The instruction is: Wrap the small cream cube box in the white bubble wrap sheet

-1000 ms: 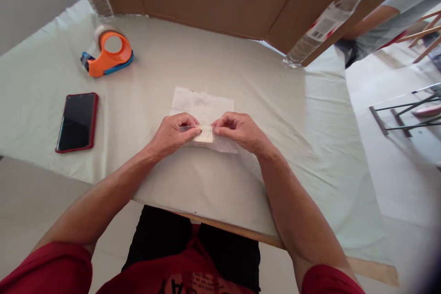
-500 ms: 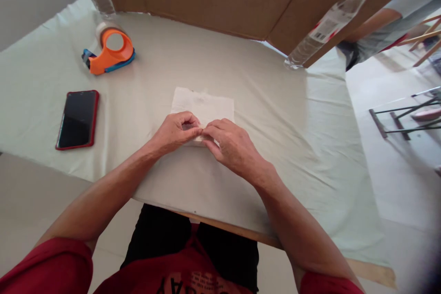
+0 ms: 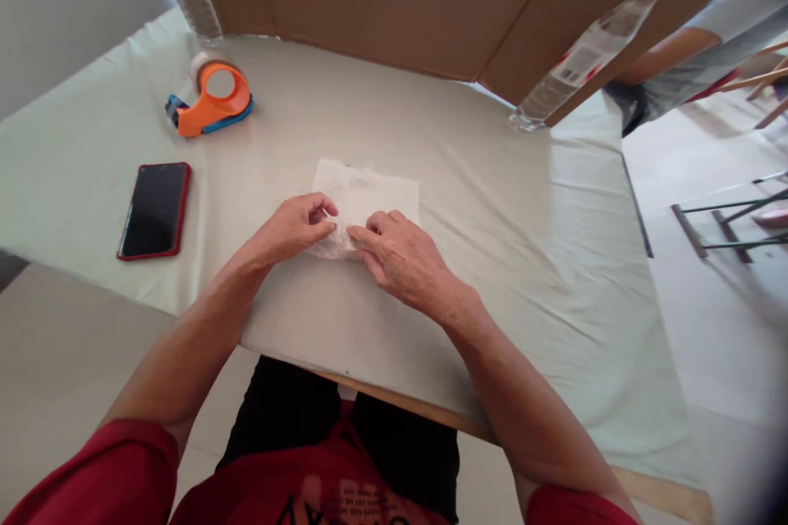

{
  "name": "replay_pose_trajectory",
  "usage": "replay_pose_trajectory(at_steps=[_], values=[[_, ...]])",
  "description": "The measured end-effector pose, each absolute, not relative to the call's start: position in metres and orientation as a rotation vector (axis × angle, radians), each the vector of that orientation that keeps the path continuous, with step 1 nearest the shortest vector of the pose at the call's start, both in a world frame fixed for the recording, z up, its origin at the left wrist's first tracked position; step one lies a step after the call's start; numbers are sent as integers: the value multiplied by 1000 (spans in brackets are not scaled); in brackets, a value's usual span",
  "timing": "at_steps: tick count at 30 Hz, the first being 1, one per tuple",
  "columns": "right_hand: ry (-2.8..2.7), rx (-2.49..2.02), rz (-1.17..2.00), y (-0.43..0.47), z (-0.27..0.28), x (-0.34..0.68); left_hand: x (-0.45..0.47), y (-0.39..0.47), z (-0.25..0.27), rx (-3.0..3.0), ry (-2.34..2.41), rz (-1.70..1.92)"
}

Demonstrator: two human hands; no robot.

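A white paper napkin [image 3: 369, 195] is laid flat on the cloth-covered desk [image 3: 492, 205], roughly mid-desk and a bit closer to the near edge than to the far one. Its near edge is bunched up and partly folded over; the far half is still flat and unfolded, so the fold is judged as started, not finished. The left hand [image 3: 289, 228] is rested on the near left corner of the napkin, fingers curled down onto the crumpled part; whether anything is actually pinched there cannot be told. The right hand [image 3: 403, 256] is pressed flat-ish on the near edge of the napkin just beside the left, fingers together and pointing left, nothing clamped. The two hands are nearly touching over the same fold. Any small item inside the fold is hidden, so wrapping cannot be confirmed. An orange tape dispenser [image 3: 213, 98] is set near the far left corner of the desk, untouched, well apart from the hands. A red-cased phone [image 3: 155, 210] is laid face up toward the left edge. A big cardboard box [image 3: 394, 0] is stood along the far edge, with a clear plastic bottle [image 3: 584, 57] leaning at its right side. Another person's arm [image 3: 671, 45] is seen past the far right corner.
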State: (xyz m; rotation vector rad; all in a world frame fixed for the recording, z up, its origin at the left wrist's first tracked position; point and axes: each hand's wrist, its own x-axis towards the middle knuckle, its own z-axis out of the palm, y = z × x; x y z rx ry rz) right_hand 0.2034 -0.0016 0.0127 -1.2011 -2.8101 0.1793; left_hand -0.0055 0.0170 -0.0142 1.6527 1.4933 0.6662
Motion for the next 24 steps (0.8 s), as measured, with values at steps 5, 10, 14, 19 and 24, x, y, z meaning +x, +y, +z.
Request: replay_pose_trajectory(at_steps=[5,10,14,19,24], values=[[-2870,-1220,58,-6,16,198,-11,10,-6,1741,1688,622],[-2862,-1208,28,-8,14,195,-25,3,3,1709,1803,509],[-2842,-1186,40,-6,12,195,-28,3,3,1594,1814,478],[-2823,-1173,62,-4,10,197,-23,9,2,1444,1849,449],[-2817,-1150,60,-4,8,197,-23,19,4,1443,1765,364]])
